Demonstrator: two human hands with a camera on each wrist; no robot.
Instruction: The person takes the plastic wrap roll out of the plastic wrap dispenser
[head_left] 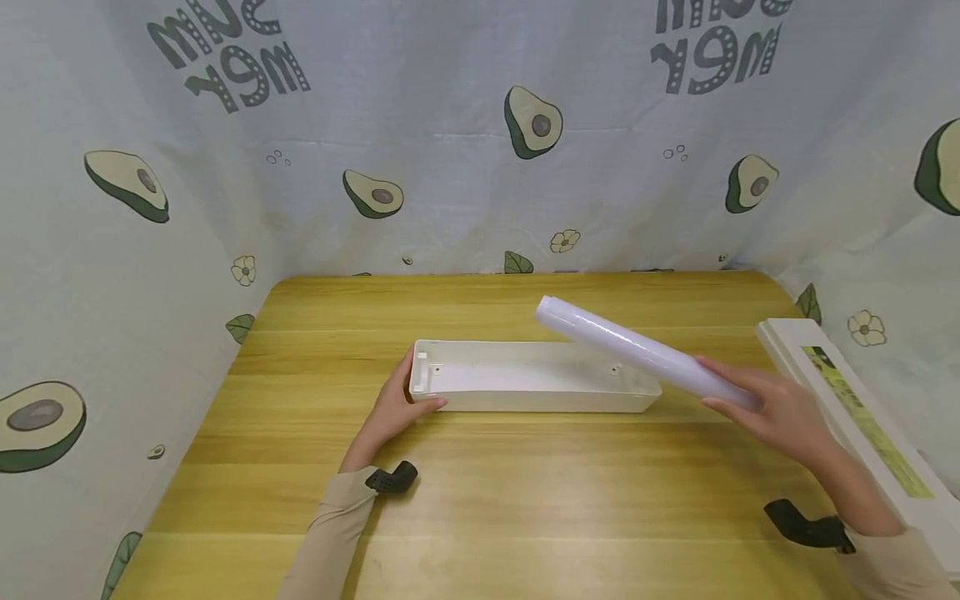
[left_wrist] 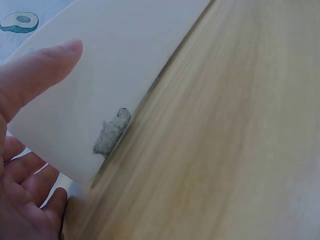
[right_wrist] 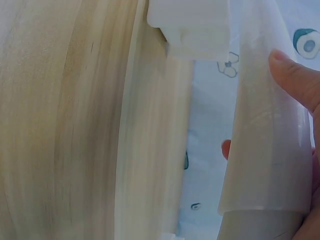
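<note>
An open, long white plastic box (head_left: 525,402) lies on the wooden table, its hollow side up with small fittings inside. My left hand (head_left: 393,400) grips its left end, thumb over the near wall and fingers around the end. In the left wrist view, a rough grey patch (left_wrist: 112,134) shows low on the box wall. My right hand (head_left: 772,408) holds a roll of clear cling film (head_left: 622,342) by its right end. The roll slants up to the left, overlapping the box's right end in the head view. A core end (right_wrist: 260,225) sticks out near the right palm.
A long white lid (head_left: 866,421) with a green printed label lies along the table's right edge, beside my right forearm. An avocado-print curtain (head_left: 450,108) encloses the back and sides of the wooden table (head_left: 525,500).
</note>
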